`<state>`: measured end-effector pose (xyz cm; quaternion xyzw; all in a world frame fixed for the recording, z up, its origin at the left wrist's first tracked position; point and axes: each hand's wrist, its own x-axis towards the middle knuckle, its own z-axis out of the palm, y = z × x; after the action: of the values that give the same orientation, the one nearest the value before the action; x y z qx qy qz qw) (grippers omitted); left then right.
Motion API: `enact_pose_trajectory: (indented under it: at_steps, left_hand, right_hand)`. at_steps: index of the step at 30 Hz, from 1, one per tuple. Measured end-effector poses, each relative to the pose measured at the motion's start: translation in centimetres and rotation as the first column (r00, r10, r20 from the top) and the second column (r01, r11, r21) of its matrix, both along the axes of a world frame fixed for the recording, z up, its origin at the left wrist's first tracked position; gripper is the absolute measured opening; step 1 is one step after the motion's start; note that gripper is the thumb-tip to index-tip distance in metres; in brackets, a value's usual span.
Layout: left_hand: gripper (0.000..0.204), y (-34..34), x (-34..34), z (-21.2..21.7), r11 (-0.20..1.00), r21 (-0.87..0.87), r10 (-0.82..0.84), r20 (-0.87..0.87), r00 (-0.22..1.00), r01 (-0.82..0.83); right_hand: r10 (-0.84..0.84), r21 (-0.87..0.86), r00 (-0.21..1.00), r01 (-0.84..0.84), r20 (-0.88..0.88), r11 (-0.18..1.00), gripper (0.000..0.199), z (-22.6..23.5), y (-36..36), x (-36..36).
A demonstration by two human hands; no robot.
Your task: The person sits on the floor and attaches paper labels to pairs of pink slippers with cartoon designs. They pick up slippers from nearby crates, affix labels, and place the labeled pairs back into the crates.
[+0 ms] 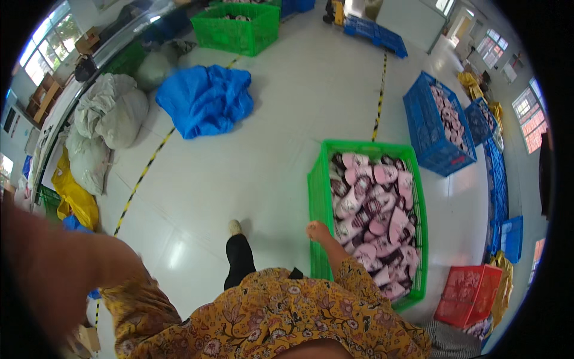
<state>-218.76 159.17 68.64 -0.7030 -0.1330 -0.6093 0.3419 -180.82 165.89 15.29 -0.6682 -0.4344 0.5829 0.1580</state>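
Curled closed, my right hand (pixel 318 231) appears over the left wall of a green plastic crate (pixel 320 197). Whether it grips the rim or anything else is hidden from this angle. Pink and dark shoe-like pieces (pixel 376 221) fill that crate in a jumbled heap. At the left edge, large and blurred, my left hand (pixel 36 263) is raised close to the camera. Its fingers cannot be made out, nor anything in them.
A blue crate (pixel 427 128) with similar pieces stands beyond the green one; a red crate (pixel 469 293) is at right. A blue cloth heap (pixel 209 99) and pale sacks (pixel 113 110) lie left. Farther off are another green crate (pixel 236 30) and a blue pallet (pixel 376 37).
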Motion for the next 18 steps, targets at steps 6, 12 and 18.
enact_pose_trajectory:
  at_steps: [6, 12, 18]
  left_hand:
    - [0.035, 12.4, -19.6, -31.7, 0.067, -0.99, 0.613, 0.14, 0.778, 0.125]
    - [0.028, 16.8, -20.9, -45.0, -0.456, -0.714, 0.607, 0.187, 0.773, 0.531]
    - [0.028, 31.6, -22.8, -44.5, -0.521, -0.638, 0.561, 0.245, 0.791, 0.567]
  right_hand:
    - [-0.031, 0.033, 0.988, 0.027, 0.151, 0.999, 0.031, -0.5, 10.8, -4.4]
    - [-0.169, -0.104, 0.969, 0.189, 0.181, 0.976, 0.035, -1.6, 15.3, -5.2]
    - [0.387, 0.039, 0.911, -0.385, -0.144, 0.922, 0.037, -5.1, 24.4, 1.2]
